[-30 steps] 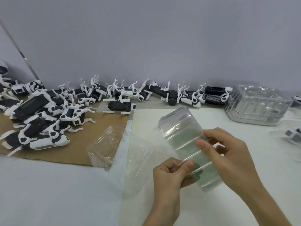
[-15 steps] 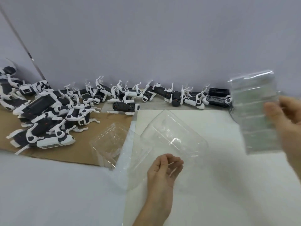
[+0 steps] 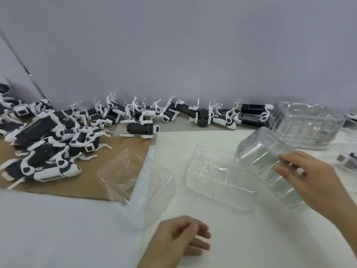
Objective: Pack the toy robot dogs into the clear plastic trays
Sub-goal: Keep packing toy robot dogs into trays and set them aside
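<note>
My right hand (image 3: pixel 305 176) grips a bundle of nested trays (image 3: pixel 264 161) at the right centre of the frame. The thumb lies across the near face and the fingers (image 3: pixel 293 157) curl over the upper edge. The bundle is tilted, with its closed end pointing up and to the left. Its lower edge overlaps the right end of a single tray (image 3: pixel 216 171); I cannot tell whether the two touch.

The single tray lies open side up on the white table (image 3: pixel 251 238), in the centre of the frame. A second tray (image 3: pixel 135 178) lies left of it, well apart, and straddles the edge of the cardboard sheet (image 3: pixel 73 182).

My left hand (image 3: pixel 179 238) is at the bottom centre, palm down, with the fingers loosely curled and holding nothing. It is blurred, so I cannot tell whether it rests on the table.

The toy robot dogs (image 3: pixel 44 144) are black and white. They lie heaped on the cardboard at the left of the frame. More of them form a row (image 3: pixel 202 115) along the foot of the wall (image 3: pixel 173 45). One lone dog (image 3: pixel 141 129) sits just in front of that row. No tray holds a dog.

A tray stack (image 3: pixel 305 124) stands at the upper right, next to the right end of the row. Part of another dog (image 3: pixel 347 161) shows at the right edge, blurred.
</note>
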